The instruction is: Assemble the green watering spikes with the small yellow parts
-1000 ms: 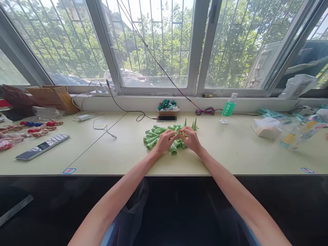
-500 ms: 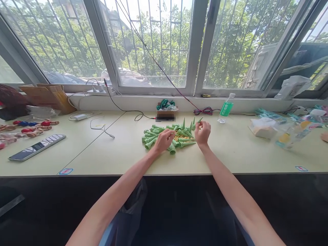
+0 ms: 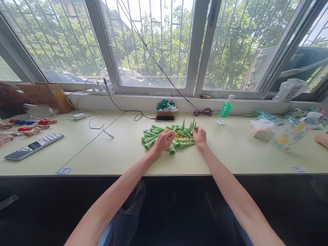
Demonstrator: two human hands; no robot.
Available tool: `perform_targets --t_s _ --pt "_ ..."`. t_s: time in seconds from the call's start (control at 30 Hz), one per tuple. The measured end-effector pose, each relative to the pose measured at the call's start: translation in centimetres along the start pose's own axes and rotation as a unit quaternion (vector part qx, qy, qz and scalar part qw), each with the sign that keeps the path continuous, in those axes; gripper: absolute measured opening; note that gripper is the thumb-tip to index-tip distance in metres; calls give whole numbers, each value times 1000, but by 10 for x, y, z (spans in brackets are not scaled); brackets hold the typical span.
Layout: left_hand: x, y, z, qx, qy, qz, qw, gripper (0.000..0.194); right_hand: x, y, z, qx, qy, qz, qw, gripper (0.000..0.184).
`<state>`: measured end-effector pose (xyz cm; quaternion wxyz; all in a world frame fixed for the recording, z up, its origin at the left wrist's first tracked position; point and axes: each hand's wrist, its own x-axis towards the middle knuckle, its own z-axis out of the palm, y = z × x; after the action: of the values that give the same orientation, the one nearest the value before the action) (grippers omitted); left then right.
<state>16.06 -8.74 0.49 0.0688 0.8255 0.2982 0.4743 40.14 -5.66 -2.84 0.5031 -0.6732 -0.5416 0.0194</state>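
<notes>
A pile of green plastic cones (image 3: 156, 135) lies on the pale table (image 3: 128, 157) in front of me, some lying flat, a few standing upright (image 3: 191, 127) at the back right. Small yellow pieces (image 3: 181, 137) show in the middle of the pile. My left hand (image 3: 163, 140) rests on the pile with its fingers curled in a pinch over a cone. My right hand (image 3: 200, 136) is at the pile's right edge, fingers bent down beside the upright cones; what they hold, if anything, is hidden.
A small box with green items (image 3: 165, 112) stands behind the pile, a water bottle (image 3: 224, 111) to the right. Cables (image 3: 102, 127), a remote-like bar (image 3: 33, 146) and red and blue wooden toys (image 3: 28, 124) lie left. Plastic bags (image 3: 261, 128) lie right; another person's hand (image 3: 322, 139) shows at the right edge.
My right hand carried a cone up and to the right out of the pile, then came down beside the upright cones. My left hand stayed on the pile.
</notes>
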Motion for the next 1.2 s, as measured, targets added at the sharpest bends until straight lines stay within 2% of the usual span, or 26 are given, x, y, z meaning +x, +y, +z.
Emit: perform_targets --t_s 0.27,1.2 --pt "0 1 0 5 -7 -1 1000 24 -1 -3 0 14 1 6 1000 6" --pt "1 2 0 2 -14 -5 1000 21 0 -10 -9 -28 -39 16 999 22"
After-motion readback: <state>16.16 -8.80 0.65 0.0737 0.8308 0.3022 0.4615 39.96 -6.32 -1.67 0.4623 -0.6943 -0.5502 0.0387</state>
